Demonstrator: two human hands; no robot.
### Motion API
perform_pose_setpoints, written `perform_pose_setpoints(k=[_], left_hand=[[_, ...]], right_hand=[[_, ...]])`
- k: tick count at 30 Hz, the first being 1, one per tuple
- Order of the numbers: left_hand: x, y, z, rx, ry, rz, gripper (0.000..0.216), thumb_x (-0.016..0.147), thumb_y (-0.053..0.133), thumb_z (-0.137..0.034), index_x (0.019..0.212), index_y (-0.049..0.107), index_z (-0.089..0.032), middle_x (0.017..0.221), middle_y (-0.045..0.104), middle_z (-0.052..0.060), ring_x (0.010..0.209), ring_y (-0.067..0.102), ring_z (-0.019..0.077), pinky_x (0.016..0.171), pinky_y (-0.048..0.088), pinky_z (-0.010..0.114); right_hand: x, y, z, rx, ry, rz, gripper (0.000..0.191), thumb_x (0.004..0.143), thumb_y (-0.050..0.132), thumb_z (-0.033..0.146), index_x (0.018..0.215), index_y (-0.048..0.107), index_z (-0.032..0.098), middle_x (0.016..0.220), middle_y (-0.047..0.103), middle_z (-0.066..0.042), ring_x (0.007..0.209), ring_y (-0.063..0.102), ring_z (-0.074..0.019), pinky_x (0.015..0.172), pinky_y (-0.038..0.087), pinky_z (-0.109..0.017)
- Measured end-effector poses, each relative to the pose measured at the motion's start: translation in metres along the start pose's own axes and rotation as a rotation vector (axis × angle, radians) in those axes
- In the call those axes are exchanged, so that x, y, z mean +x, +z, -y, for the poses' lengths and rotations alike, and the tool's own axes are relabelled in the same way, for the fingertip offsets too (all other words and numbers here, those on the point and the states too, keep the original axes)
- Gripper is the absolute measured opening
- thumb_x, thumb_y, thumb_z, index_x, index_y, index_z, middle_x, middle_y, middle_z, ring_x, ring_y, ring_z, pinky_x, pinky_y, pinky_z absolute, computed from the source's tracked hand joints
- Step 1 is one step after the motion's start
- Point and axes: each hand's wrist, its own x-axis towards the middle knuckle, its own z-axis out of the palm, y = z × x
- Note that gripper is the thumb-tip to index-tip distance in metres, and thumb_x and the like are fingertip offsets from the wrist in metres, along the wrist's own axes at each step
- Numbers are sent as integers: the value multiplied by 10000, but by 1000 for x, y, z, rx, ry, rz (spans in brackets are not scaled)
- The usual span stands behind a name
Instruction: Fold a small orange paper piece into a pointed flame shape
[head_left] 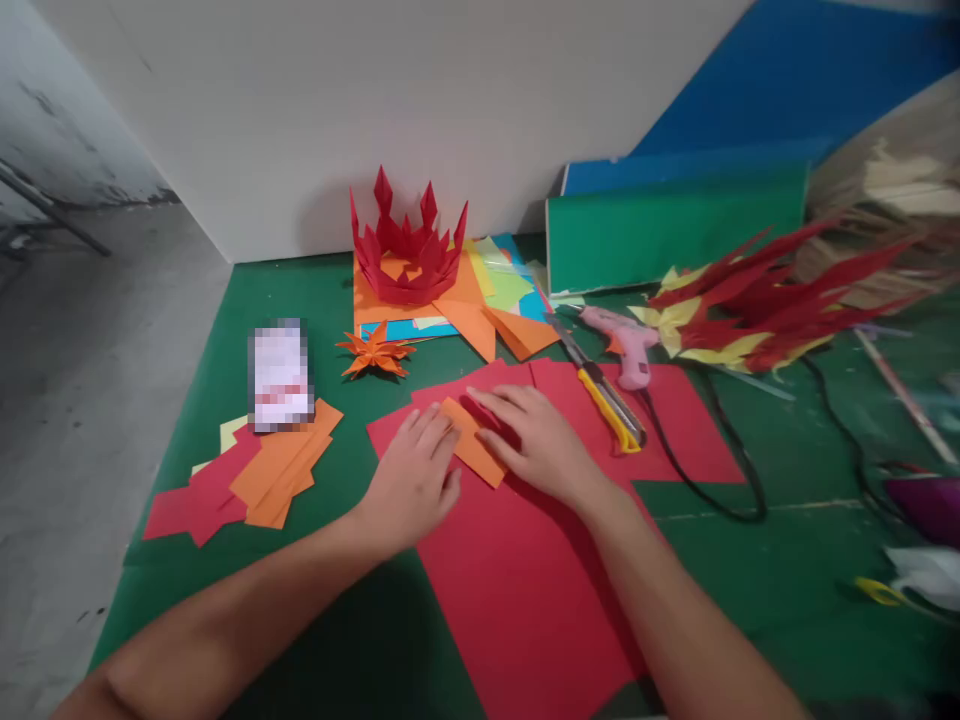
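Observation:
A small orange paper (474, 442) lies on large red sheets (517, 580) spread over the green table (352, 620). My left hand (411, 478) rests flat on the paper's left part, fingers together. My right hand (536, 438) presses on its right side, fingers stretched toward the fold line. Neither hand lifts the paper; both hold it down against the red sheet.
A red paper crown (406, 252) and an orange paper star (373, 352) sit behind. Orange and red cut pieces (255, 470) and a phone (280, 375) lie left. A yellow utility knife (609, 405), pink glue gun (628, 345) with black cord, and red-yellow paper flame (750, 310) lie right.

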Motion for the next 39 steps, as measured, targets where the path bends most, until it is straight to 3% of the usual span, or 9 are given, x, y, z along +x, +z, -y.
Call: perform_pose_setpoints(k=[3, 10, 12, 14, 16, 19, 23, 35, 39], left_hand=[[-1, -2, 1, -39, -29, -20, 383, 849, 473, -190, 1222, 521, -119, 1265, 527, 154, 1249, 430, 322, 1037, 383, 509], [0, -2, 5, -317, -179, -144, 259, 839, 529, -199, 1098, 524, -198, 1334, 407, 152, 1271, 405, 300, 982, 408, 498], [4, 0, 9, -530, -250, -274, 283, 818, 574, -228, 1079, 468, -201, 1273, 444, 143, 1234, 445, 266, 943, 447, 440], [8, 1, 12, -806, -385, -393, 393, 778, 635, -269, 1093, 409, -203, 1144, 514, 113, 1026, 573, 205, 836, 498, 369], [11, 1, 14, -1099, -496, -371, 434, 753, 664, -296, 1076, 390, -202, 921, 556, 34, 807, 612, 147, 719, 508, 300], [15, -2, 14, -1278, -588, -359, 404, 713, 705, -309, 996, 442, -191, 765, 535, -27, 679, 581, 102, 655, 483, 245], [15, -5, 12, -1265, -615, -452, 417, 633, 767, -298, 913, 476, -192, 738, 538, -39, 660, 563, 88, 636, 469, 220], [13, -8, 5, -1283, -525, -410, 360, 694, 727, -332, 887, 452, -205, 751, 573, -27, 683, 606, 111, 633, 490, 232], [13, -7, 7, -1209, -451, -495, 224, 734, 690, -276, 808, 493, -199, 763, 551, -21, 724, 574, 113, 695, 487, 254]], right_hand=[[0, 9, 5, 122, 39, 32, 491, 886, 487, 275, 1370, 405, 269, 1133, 610, -104, 1051, 554, -266, 860, 478, -457], [0, 15, 14, 516, 242, -9, 447, 846, 520, 212, 1285, 440, 239, 857, 569, -28, 742, 577, -164, 692, 507, -319], [1, 16, 18, 675, 293, -38, 439, 832, 558, 243, 1258, 453, 229, 814, 539, -7, 733, 573, -151, 685, 501, -296], [2, 18, 22, 799, 325, -57, 434, 820, 585, 278, 1234, 468, 224, 806, 528, -2, 746, 575, -148, 692, 498, -291], [3, 20, 25, 884, 343, -43, 410, 811, 600, 303, 1197, 489, 221, 832, 548, -13, 769, 581, -150, 708, 497, -296], [4, 21, 29, 955, 378, -2, 271, 786, 630, 353, 1005, 556, 211, 856, 584, -26, 781, 581, -154, 712, 492, -296], [4, 19, 35, 949, 424, 60, 240, 795, 617, 431, 787, 576, 194, 751, 573, 3, 694, 544, -138, 651, 463, -266], [0, 23, 37, 889, 386, 102, 300, 802, 607, 469, 758, 631, 173, 655, 542, -1, 626, 484, -141, 532, 410, -251], [2, 19, 42, 813, 314, 138, 351, 846, 547, 435, 615, 523, 172, 602, 430, 24, 563, 396, -106, 503, 333, -231]])
